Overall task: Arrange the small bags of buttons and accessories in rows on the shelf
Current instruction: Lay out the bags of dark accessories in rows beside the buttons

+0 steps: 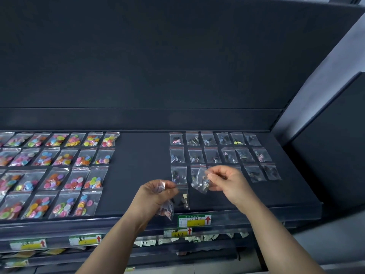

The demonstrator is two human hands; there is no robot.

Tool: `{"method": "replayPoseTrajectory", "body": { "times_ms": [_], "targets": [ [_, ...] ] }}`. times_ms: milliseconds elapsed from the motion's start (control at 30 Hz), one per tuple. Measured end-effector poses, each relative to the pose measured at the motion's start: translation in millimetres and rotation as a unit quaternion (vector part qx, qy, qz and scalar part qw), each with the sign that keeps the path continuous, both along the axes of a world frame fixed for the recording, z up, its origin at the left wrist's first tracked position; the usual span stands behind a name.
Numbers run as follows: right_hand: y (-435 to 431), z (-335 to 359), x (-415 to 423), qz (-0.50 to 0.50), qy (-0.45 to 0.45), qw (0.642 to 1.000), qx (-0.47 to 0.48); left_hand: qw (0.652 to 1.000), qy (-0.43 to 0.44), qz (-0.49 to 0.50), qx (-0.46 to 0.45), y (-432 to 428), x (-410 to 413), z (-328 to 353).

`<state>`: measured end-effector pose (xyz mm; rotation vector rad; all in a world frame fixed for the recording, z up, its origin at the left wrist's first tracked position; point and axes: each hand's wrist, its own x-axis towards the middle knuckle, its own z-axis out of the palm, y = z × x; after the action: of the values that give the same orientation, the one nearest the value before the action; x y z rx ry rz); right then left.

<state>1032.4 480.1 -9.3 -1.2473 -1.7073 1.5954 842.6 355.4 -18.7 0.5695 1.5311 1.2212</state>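
**Shelf**: dark and flat, spans the middle of the frame.

**Button bags**: left of frame, four rows, bright contents.

**Accessory bags**: right of centre, three rows; the third row is partly hidden by a hand.

**Front-row bag**: lies alone below the third row's left end, long axis front to back. It appears to start a fourth row.

**Left hand**: lower centre, fingers curled round a bundle of clear bags that hangs over the shelf's front edge.

**Right hand**: just right of the left, thumb and fingers pinching one bag by its top edge. The bag hangs tilted above the third row, clear of the shelf.

**Key relation:** the free slot, judged next, lies just right of the front-row bag, below and slightly left of the held bag. The right hand is nearer. The bag would need turning so that its long axis runs front to back.

**Labels**: green and yellow, on the shelf's front edge.
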Motion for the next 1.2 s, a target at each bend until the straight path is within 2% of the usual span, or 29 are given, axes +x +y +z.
{"method": "replayPoseTrajectory", "body": {
  "times_ms": [67, 167, 333, 433, 567, 733, 900, 1033, 1200],
  "targets": [
    [4.2, -8.1, 2.9, 0.043, -0.089, 0.994, 0.040, 1.000, 0.021, 0.022, 0.001, -0.2, -2.5, -1.8],
    [2.9, -19.5, -0.3, 0.087, -0.150, 0.981, 0.087, 0.999, 0.028, 0.041, 0.000, -0.2, -3.7, -2.7],
    [-3.8, -26.4, -3.8, 0.068, -0.248, 0.939, 0.229, 0.998, 0.035, 0.046, 0.000, 0.3, -3.8, -3.7],
    [-8.4, -25.8, 0.6, 0.068, -0.251, 0.923, 0.283, 0.998, 0.014, 0.056, 0.006, 1.2, -4.9, -3.1],
    [-14.5, -34.2, 4.8, 0.135, -0.236, 0.924, 0.270, 0.997, -0.045, 0.057, 0.034, 4.3, -6.4, 0.6],
    [-14.4, -32.9, 8.6, 0.154, -0.241, 0.922, 0.262, 0.995, -0.092, 0.034, 0.027, 9.0, -9.3, 3.3],
    [-10.1, -32.0, 8.9, 0.124, -0.240, 0.913, 0.304, 0.995, -0.092, 0.032, 0.023, 13.3, -7.9, 3.0],
    [-0.1, -37.4, 2.6, 0.133, -0.266, 0.879, 0.373, 0.995, -0.083, 0.040, 0.024, 14.5, -8.5, 3.4],
    [4.3, -42.8, -1.0, 0.155, -0.282, 0.868, 0.378, 0.995, -0.083, 0.045, 0.029, 15.9, -9.5, 6.0]
  ]
}}
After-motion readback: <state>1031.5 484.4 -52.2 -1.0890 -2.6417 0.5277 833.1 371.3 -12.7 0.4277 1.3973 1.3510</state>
